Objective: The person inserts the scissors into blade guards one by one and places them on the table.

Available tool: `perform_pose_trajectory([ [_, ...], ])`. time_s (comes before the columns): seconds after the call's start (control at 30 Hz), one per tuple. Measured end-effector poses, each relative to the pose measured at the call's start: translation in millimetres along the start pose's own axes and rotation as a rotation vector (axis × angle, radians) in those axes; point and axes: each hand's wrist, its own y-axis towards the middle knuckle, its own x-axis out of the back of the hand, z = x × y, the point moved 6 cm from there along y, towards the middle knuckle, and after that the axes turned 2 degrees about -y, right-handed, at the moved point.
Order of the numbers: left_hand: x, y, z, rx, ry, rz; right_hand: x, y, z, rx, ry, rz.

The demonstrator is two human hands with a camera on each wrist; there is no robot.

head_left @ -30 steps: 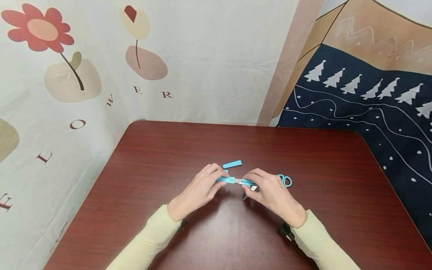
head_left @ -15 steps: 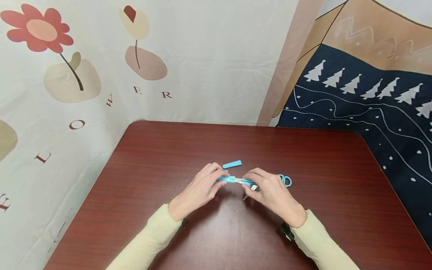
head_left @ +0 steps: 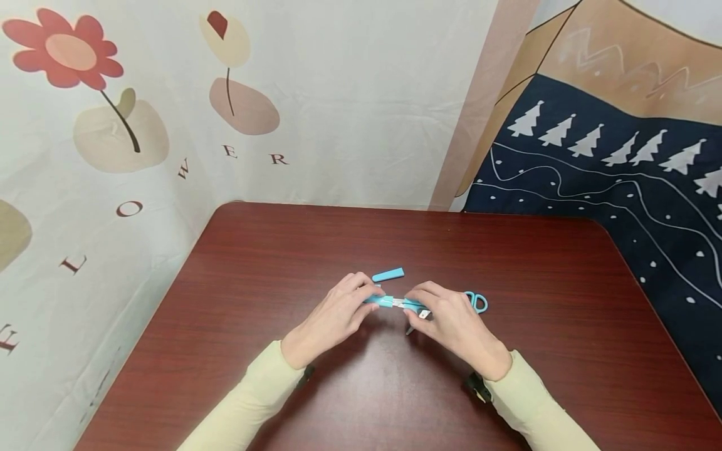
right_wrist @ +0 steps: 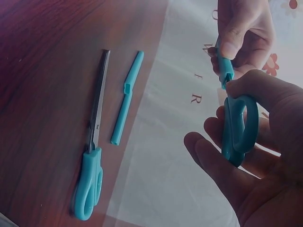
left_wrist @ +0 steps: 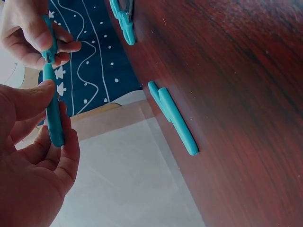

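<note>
My left hand (head_left: 335, 316) pinches a light-blue blade cover (left_wrist: 55, 125) between thumb and fingers. My right hand (head_left: 457, 322) grips a pair of scissors by its blue handles (right_wrist: 252, 125). The blades point left into the cover's mouth, and a short strip of bare metal (head_left: 398, 302) shows between the two hands. A second pair of scissors (right_wrist: 87, 182) lies on the table below my right hand, uncovered, its blades closed. In the head view the right hand hides its middle part.
Two more light-blue covers lie beyond the hands: one cover (right_wrist: 135, 71) touches the other cover (right_wrist: 121, 122) end to end in the right wrist view. The brown table (head_left: 361, 238) ends at a printed cloth backdrop (head_left: 361, 125) behind and at both sides.
</note>
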Motion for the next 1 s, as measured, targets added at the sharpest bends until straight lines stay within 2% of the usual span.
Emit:
perform_pose_trajectory([
  [0.63,-0.5,0.6,-0.6,-0.005,0.011,0.005,-0.9,2.0,1.4,0.0,-0.009,-0.004],
  [1.0,-0.3,0.2,-0.8,-0.037,-0.008,-0.017,-1.4,2.1,2.7,0.009,-0.002,-0.012],
])
